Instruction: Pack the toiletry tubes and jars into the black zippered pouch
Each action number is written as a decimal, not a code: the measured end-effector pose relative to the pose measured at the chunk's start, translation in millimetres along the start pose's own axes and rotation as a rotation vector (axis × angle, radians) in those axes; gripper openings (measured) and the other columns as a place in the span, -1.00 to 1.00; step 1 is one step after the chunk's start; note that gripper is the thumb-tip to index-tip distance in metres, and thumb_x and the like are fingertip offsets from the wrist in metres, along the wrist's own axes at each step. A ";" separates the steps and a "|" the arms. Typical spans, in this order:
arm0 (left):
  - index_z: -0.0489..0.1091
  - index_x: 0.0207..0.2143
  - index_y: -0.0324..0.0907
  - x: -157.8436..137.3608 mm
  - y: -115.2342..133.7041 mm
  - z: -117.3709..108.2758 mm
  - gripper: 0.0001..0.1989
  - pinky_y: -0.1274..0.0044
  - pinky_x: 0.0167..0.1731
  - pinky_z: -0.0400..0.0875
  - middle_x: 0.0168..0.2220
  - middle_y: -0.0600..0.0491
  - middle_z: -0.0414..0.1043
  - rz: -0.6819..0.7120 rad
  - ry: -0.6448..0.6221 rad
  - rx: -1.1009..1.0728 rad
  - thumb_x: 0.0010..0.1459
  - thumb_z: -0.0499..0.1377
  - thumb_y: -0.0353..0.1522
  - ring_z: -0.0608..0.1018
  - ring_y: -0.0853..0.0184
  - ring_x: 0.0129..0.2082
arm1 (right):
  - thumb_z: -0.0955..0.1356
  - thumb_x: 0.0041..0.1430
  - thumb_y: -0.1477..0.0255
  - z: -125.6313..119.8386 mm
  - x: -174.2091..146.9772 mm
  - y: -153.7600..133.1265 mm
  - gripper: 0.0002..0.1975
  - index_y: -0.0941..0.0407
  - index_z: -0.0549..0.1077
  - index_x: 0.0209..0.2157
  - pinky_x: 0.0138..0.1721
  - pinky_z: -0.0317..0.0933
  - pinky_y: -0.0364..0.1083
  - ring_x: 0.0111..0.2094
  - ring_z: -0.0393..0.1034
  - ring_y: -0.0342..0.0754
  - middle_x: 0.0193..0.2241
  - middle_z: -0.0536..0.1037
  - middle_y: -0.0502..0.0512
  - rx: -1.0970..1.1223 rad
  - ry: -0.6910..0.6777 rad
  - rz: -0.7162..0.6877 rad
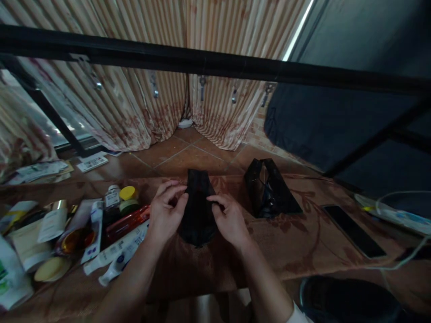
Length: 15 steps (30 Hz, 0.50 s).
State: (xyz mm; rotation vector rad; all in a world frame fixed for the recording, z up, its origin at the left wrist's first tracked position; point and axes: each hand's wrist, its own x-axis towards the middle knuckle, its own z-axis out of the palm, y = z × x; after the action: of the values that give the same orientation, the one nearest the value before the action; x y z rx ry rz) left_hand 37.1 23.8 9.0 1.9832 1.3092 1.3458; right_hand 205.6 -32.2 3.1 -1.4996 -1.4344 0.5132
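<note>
A black plastic bag (198, 211) lies on the cloth-covered surface in front of me, long side pointing away. At its left edge is my left hand (167, 208), thumb and fingertips closed on the plastic. My right hand (230, 219) pinches the opposite edge with bent fingers. The dark plastic makes the bag's opening and contents hard to make out. To the right, a second black plastic bag (269, 190) stands crumpled with its handle loops up, touched by neither hand.
Several tubes and bottles, among them a red bottle (126, 222) and a yellow-capped jar (128, 197), crowd the left side. A phone (353, 231) lies at the right, near a white cable (404, 262). A dark metal bar (215, 60) crosses ahead, before curtains (134, 103).
</note>
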 end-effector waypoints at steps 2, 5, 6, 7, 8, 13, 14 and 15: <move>0.48 -0.24 -0.14 1.6 -4.1 -2.5 -0.78 0.40 0.04 0.32 -0.09 0.01 0.39 0.001 0.027 0.020 0.11 0.11 -0.29 0.44 0.28 -0.03 | 0.23 0.08 0.49 1.9 -0.4 0.3 -0.72 0.04 0.54 -0.26 -0.17 0.22 -0.09 -0.27 0.40 -0.07 -0.34 0.52 0.03 0.002 -0.008 0.013; 0.47 -0.23 -0.14 4.9 -18.2 -8.8 -0.78 0.41 0.02 0.33 -0.12 0.00 0.39 -0.052 0.057 0.101 0.12 0.08 -0.32 0.44 0.29 -0.04 | 0.24 0.11 0.42 3.8 -1.7 0.3 -0.74 0.05 0.53 -0.25 -0.23 0.23 -0.08 -0.30 0.40 -0.05 -0.34 0.52 0.06 -0.012 -0.023 0.035; 0.47 -0.23 -0.14 5.7 -24.0 -11.7 -0.78 0.41 0.02 0.33 -0.12 -0.01 0.39 -0.084 0.057 0.145 0.11 0.08 -0.33 0.44 0.28 -0.06 | 0.24 0.12 0.40 3.9 -2.2 0.5 -0.74 0.06 0.53 -0.24 -0.25 0.23 -0.08 -0.30 0.40 -0.04 -0.34 0.52 0.07 -0.018 -0.028 0.045; 0.47 -0.22 -0.15 6.4 -29.6 -15.0 -0.77 0.39 0.01 0.34 -0.12 -0.02 0.39 -0.117 0.046 0.198 0.09 0.09 -0.35 0.45 0.26 -0.06 | 0.24 0.13 0.38 3.8 -2.6 0.8 -0.74 0.06 0.53 -0.23 -0.25 0.23 -0.08 -0.29 0.41 -0.04 -0.32 0.53 0.08 -0.026 -0.041 0.054; 0.46 -0.22 -0.16 6.6 -34.3 -18.6 -0.77 0.38 0.00 0.34 -0.13 -0.03 0.39 -0.147 0.024 0.255 0.08 0.10 -0.36 0.45 0.25 -0.07 | 0.24 0.13 0.38 3.6 -2.9 1.4 -0.73 0.06 0.53 -0.22 -0.23 0.23 -0.07 -0.27 0.41 -0.03 -0.31 0.53 0.08 -0.040 -0.057 0.054; 0.45 -0.24 -0.17 2.3 -37.8 -35.0 -0.79 0.32 -0.05 0.32 -0.17 -0.09 0.42 -0.255 -0.175 0.527 0.05 0.12 -0.36 0.44 0.15 -0.08 | 0.24 0.15 0.31 2.2 -3.0 7.1 -0.73 0.05 0.53 -0.23 -0.17 0.23 -0.02 -0.22 0.40 0.01 -0.25 0.54 0.09 -0.086 -0.055 0.044; 0.45 -0.23 -0.17 0.7 -36.1 -37.1 -0.78 0.29 -0.07 0.31 -0.16 -0.11 0.42 -0.276 -0.211 0.570 0.05 0.12 -0.35 0.44 0.12 -0.09 | 0.24 0.15 0.30 2.2 -2.9 8.4 -0.73 0.05 0.53 -0.24 -0.16 0.23 -0.02 -0.21 0.40 0.02 -0.24 0.54 0.09 -0.091 -0.051 0.041; 0.44 -0.20 -0.18 -0.7 -34.6 -38.9 -0.76 0.27 -0.09 0.31 -0.14 -0.13 0.41 -0.295 -0.242 0.606 0.06 0.12 -0.34 0.44 0.09 -0.09 | 0.24 0.15 0.29 2.2 -2.8 9.6 -0.72 0.05 0.53 -0.24 -0.16 0.23 -0.01 -0.20 0.41 0.02 -0.24 0.54 0.09 -0.097 -0.050 0.040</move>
State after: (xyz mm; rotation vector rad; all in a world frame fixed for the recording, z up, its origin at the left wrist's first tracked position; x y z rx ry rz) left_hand -13.4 33.4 0.5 2.1088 1.9482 0.5868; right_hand 208.1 -32.5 -6.8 -1.6052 -1.4892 0.5146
